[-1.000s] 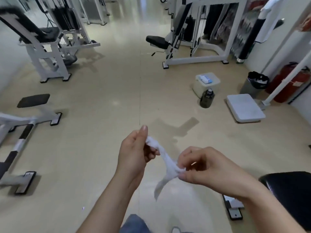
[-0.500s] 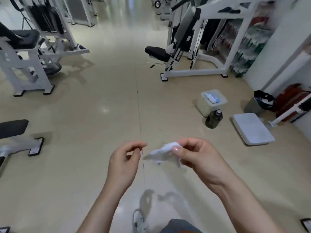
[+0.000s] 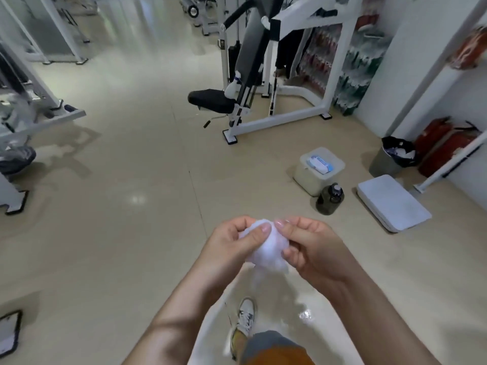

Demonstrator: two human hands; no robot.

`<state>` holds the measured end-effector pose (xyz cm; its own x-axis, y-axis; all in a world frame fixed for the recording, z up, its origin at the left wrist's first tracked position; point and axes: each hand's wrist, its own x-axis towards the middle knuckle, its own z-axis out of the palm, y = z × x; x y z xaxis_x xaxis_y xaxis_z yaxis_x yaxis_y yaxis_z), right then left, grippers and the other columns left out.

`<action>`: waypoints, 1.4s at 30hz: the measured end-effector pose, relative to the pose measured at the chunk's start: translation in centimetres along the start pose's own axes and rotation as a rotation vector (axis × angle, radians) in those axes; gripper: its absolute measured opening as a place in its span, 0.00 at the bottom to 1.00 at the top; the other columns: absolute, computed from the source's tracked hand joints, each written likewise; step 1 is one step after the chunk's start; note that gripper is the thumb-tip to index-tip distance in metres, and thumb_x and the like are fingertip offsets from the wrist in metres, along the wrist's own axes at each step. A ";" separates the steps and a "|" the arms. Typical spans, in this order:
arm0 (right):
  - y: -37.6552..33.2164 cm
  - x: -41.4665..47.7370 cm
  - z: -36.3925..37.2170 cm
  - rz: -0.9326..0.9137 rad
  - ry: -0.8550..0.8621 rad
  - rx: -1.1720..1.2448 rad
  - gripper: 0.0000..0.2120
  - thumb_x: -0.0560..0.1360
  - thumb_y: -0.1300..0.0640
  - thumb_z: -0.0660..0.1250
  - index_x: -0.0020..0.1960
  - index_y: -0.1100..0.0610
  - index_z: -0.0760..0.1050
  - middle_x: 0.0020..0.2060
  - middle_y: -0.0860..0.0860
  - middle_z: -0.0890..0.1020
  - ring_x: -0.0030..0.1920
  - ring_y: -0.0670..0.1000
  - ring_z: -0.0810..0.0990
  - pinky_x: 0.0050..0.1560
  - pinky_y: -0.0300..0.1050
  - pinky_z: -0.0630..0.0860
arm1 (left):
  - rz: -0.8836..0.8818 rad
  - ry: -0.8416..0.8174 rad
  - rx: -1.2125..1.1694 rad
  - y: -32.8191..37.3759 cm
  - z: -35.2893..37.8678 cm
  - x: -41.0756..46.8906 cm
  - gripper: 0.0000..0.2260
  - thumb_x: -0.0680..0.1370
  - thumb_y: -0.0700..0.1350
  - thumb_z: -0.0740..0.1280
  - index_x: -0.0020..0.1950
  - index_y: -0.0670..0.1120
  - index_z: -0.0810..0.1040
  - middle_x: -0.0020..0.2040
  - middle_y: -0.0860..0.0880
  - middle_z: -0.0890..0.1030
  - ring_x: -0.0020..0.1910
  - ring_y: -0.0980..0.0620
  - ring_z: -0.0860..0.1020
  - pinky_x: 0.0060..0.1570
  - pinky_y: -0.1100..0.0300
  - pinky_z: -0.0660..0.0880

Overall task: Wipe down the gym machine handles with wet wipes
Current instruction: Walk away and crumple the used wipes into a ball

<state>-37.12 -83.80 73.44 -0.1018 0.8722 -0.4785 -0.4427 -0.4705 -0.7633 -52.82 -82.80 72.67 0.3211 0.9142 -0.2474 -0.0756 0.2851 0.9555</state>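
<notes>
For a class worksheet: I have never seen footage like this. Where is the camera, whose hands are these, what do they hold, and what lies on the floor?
The single camera is worn on a person's head and looks forward and down, so the bare arms entering from below are the wearer's own; there is no robot. The left hand and right hand meet in front, each with a curled grip on one crumpled white wet wipe. On the glossy beige floor, to the right, stand a pale plastic tub with a blue-and-white wipe packet on its lid, a dark green bottle beside it, a flat white slab and a black-lined bin. Behind them is a white-framed gym machine with a black seat.
</notes>
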 end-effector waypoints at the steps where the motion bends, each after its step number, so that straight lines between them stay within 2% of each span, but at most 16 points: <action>1: -1.0 1.9 0.1 -0.010 0.030 0.028 0.06 0.70 0.61 0.70 0.42 0.62 0.73 0.30 0.56 0.74 0.26 0.46 0.73 0.26 0.33 0.73 | -0.030 -0.017 -0.044 0.8 -0.2 2.3 0.16 0.71 0.48 0.69 0.47 0.36 0.75 0.37 0.41 0.82 0.31 0.49 0.77 0.29 0.63 0.72; 5: -5.7 8.7 -0.4 -0.081 0.190 0.137 0.10 0.74 0.67 0.67 0.40 0.57 0.68 0.30 0.55 0.76 0.25 0.46 0.71 0.24 0.35 0.70 | -0.090 -0.085 -0.191 3.6 -1.0 11.0 0.11 0.71 0.43 0.68 0.51 0.46 0.71 0.32 0.47 0.80 0.24 0.54 0.72 0.23 0.66 0.62; 7: -8.2 11.6 -1.0 -0.100 0.254 0.200 0.09 0.75 0.68 0.66 0.43 0.56 0.69 0.34 0.57 0.77 0.26 0.47 0.70 0.24 0.35 0.70 | -0.109 -0.147 -0.279 4.5 -1.0 15.2 0.12 0.72 0.38 0.68 0.54 0.49 0.75 0.37 0.45 0.79 0.30 0.51 0.74 0.29 0.61 0.64; 10: -11.4 15.7 -2.3 -0.119 0.268 0.222 0.05 0.76 0.66 0.65 0.43 0.58 0.74 0.36 0.57 0.78 0.30 0.48 0.71 0.27 0.36 0.73 | -0.143 -0.171 -0.338 6.2 -0.2 21.6 0.12 0.70 0.33 0.70 0.47 0.47 0.85 0.40 0.43 0.81 0.35 0.48 0.78 0.32 0.61 0.74; 14: -15.3 20.7 -4.9 -0.196 0.189 0.030 0.09 0.76 0.57 0.67 0.51 0.61 0.81 0.44 0.60 0.82 0.42 0.55 0.78 0.46 0.45 0.76 | -0.202 -0.243 -0.310 8.1 1.4 31.3 0.13 0.66 0.32 0.71 0.47 0.44 0.85 0.43 0.40 0.81 0.43 0.44 0.74 0.43 0.54 0.73; 17: -18.7 24.6 -7.0 -0.264 0.260 -0.283 0.11 0.73 0.56 0.71 0.56 0.55 0.82 0.49 0.55 0.85 0.51 0.55 0.82 0.57 0.49 0.76 | -0.222 -0.271 -0.203 9.3 2.9 38.9 0.13 0.65 0.32 0.71 0.46 0.43 0.85 0.44 0.40 0.84 0.42 0.42 0.82 0.45 0.52 0.80; 19: -21.4 27.6 -8.2 -0.292 0.440 -0.393 0.08 0.72 0.57 0.72 0.52 0.53 0.83 0.42 0.52 0.85 0.43 0.50 0.82 0.47 0.46 0.77 | -0.103 -0.288 0.045 9.9 4.0 43.9 0.10 0.68 0.33 0.73 0.44 0.46 0.85 0.44 0.43 0.86 0.45 0.45 0.83 0.49 0.53 0.79; 21: -24.3 30.6 -9.3 -0.301 0.572 -0.407 0.04 0.73 0.56 0.71 0.45 0.53 0.85 0.35 0.52 0.82 0.35 0.48 0.75 0.37 0.40 0.72 | 0.007 -0.349 0.250 10.9 5.4 48.9 0.06 0.70 0.36 0.74 0.40 0.48 0.85 0.38 0.50 0.85 0.39 0.56 0.82 0.42 0.66 0.77; 23: -27.3 33.2 -10.6 -0.298 0.657 -0.381 0.05 0.74 0.56 0.70 0.42 0.54 0.84 0.34 0.56 0.80 0.35 0.48 0.74 0.39 0.41 0.70 | 0.041 -0.406 0.327 12.0 6.8 53.8 0.08 0.72 0.38 0.73 0.35 0.50 0.84 0.34 0.55 0.83 0.33 0.62 0.78 0.35 0.71 0.72; 26: -31.2 36.2 -13.1 -0.271 0.724 -0.245 0.07 0.76 0.58 0.68 0.42 0.61 0.81 0.34 0.60 0.78 0.37 0.54 0.71 0.40 0.48 0.69 | 0.040 -0.513 0.401 13.3 9.6 60.0 0.07 0.75 0.39 0.69 0.37 0.47 0.82 0.34 0.52 0.81 0.33 0.57 0.77 0.34 0.67 0.72; 29: -33.4 38.4 -16.2 -0.244 0.784 -0.040 0.06 0.78 0.62 0.64 0.45 0.62 0.77 0.29 0.54 0.79 0.31 0.53 0.68 0.27 0.38 0.64 | -0.037 -0.573 0.373 13.9 12.8 64.6 0.03 0.76 0.38 0.68 0.43 0.40 0.79 0.30 0.47 0.80 0.29 0.53 0.76 0.28 0.65 0.70; 31: -34.7 39.3 -18.4 -0.243 0.839 0.076 0.06 0.78 0.66 0.62 0.46 0.61 0.77 0.29 0.55 0.79 0.27 0.49 0.72 0.22 0.35 0.60 | -0.070 -0.591 0.359 13.9 15.0 67.4 0.02 0.76 0.37 0.68 0.43 0.41 0.79 0.30 0.46 0.79 0.28 0.53 0.75 0.27 0.65 0.70; 34: -36.5 40.5 -23.5 -0.235 0.971 0.172 0.07 0.76 0.67 0.63 0.44 0.61 0.79 0.32 0.55 0.79 0.29 0.49 0.74 0.21 0.35 0.62 | -0.072 -0.630 0.383 13.1 19.1 71.7 0.04 0.76 0.35 0.66 0.45 0.41 0.79 0.32 0.47 0.79 0.29 0.55 0.75 0.29 0.66 0.71; 37: -38.8 41.4 -30.9 -0.259 1.120 0.207 0.07 0.75 0.66 0.64 0.44 0.60 0.81 0.33 0.54 0.79 0.33 0.51 0.77 0.28 0.37 0.67 | -0.031 -0.620 0.465 12.0 24.0 76.2 0.07 0.76 0.34 0.65 0.45 0.44 0.80 0.37 0.49 0.80 0.34 0.54 0.75 0.31 0.68 0.72; 40: -41.8 42.9 -39.8 -0.251 1.172 0.197 0.08 0.70 0.72 0.63 0.43 0.65 0.80 0.33 0.57 0.75 0.35 0.54 0.72 0.34 0.41 0.67 | 0.052 -0.611 0.563 10.5 30.0 81.7 0.12 0.76 0.35 0.64 0.44 0.52 0.80 0.40 0.52 0.82 0.39 0.54 0.77 0.40 0.66 0.73; 42: -44.3 44.5 -46.2 -0.223 1.191 0.156 0.06 0.70 0.71 0.64 0.42 0.65 0.79 0.33 0.58 0.75 0.33 0.53 0.70 0.34 0.42 0.67 | 0.134 -0.583 0.668 9.4 34.3 85.5 0.13 0.77 0.36 0.64 0.45 0.54 0.80 0.42 0.54 0.83 0.40 0.56 0.78 0.43 0.72 0.71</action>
<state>19.17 -30.34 65.91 0.8335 0.2254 -0.5045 -0.4564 -0.2339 -0.8585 6.27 -11.86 66.03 0.7914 0.5842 -0.1801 0.3600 -0.2072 0.9097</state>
